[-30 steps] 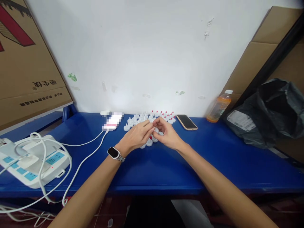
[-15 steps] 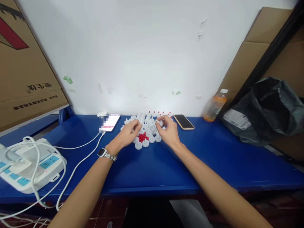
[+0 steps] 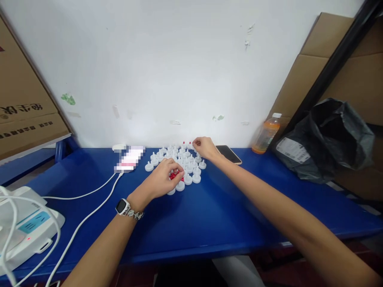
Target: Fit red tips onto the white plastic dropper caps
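My left hand (image 3: 164,175) is bent over a heap of small red caps (image 3: 173,175), its thumb and fingers closed among them. A bit of red shows at the fingertips. White round nozzle lids (image 3: 188,179), each with an upright spout, stand crowded around the heap and behind it. My right hand (image 3: 206,148) reaches to the back of the group by the wall, fingers pinched; what they hold, if anything, is hidden. Beside those fingertips, white lids with red-capped spouts (image 3: 190,144) stand in a row that my right hand partly covers.
A phone (image 3: 229,154) lies behind my right forearm, and another phone (image 3: 130,159) on a white cable is at left. A power strip (image 3: 38,223) with looping cables sits front left. At right stand an orange drink bottle (image 3: 266,133) and a dark plastic bag (image 3: 326,143).
My right hand has carried a white nozzle lid from above the group to the back row by the wall. My left hand has lowered onto the red caps. The view has shifted slightly.
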A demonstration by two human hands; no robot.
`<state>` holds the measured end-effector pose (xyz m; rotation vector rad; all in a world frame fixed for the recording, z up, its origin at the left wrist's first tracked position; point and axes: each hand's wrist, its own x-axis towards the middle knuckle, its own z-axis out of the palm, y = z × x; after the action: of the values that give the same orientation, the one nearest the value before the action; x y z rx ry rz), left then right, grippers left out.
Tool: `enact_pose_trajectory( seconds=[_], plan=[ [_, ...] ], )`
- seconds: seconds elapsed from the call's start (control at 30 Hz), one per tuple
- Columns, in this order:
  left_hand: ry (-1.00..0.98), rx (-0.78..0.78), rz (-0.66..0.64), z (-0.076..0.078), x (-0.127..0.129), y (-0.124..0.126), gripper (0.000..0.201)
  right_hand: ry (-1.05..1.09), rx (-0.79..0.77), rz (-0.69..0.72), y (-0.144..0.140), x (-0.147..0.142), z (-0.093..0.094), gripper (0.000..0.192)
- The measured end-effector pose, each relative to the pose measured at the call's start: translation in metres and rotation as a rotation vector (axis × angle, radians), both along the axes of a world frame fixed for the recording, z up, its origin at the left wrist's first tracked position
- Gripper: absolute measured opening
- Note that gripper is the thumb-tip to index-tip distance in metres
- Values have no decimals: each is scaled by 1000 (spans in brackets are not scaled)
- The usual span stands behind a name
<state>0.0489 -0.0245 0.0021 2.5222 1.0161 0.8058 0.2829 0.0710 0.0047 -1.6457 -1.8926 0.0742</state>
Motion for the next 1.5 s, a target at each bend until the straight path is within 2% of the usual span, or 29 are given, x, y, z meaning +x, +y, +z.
enact_pose_trajectory(
  seconds=[0.13,0.3,0.5,0.73,0.83,0.9,0.97,1.03,1.1,1.17,1.27,1.4,1.5],
  plan=[
    [-5,5,11,-7,-1,4,30,-201,-147,2,27,-14,1,25],
    [-35,24,26,-8,-4,7,31,-231,-243,24,43,-20,3,22],
    [-63,33,82,-5,-5,6,30,-245,-203,-97,59,-31,7,31],
    [-75,29,155,-6,-9,11,33,-209,-197,-170,65,-51,7,26],
    [-86,59,159,-3,-11,10,31,-153,-158,-198,49,-46,15,27],
    [-103,67,161,1,-11,8,29,-76,-43,-170,25,-40,20,27],
    [-122,75,163,3,-8,5,26,26,134,-75,-7,-35,22,26],
    [-147,95,157,4,-4,2,23,134,213,91,-43,-34,19,24],
    [-168,123,138,2,1,-2,21,262,150,310,-76,-37,12,22],
    [-155,150,113,0,6,-5,21,359,94,414,-99,-41,4,21],
    [-58,216,85,-1,10,-8,21,416,76,466,-115,-46,-5,24],
    [102,358,80,0,9,-8,25,468,91,472,-119,-51,-10,31],
    [177,406,77,0,6,-6,26,432,107,497,-122,-52,-10,32]
  ],
)
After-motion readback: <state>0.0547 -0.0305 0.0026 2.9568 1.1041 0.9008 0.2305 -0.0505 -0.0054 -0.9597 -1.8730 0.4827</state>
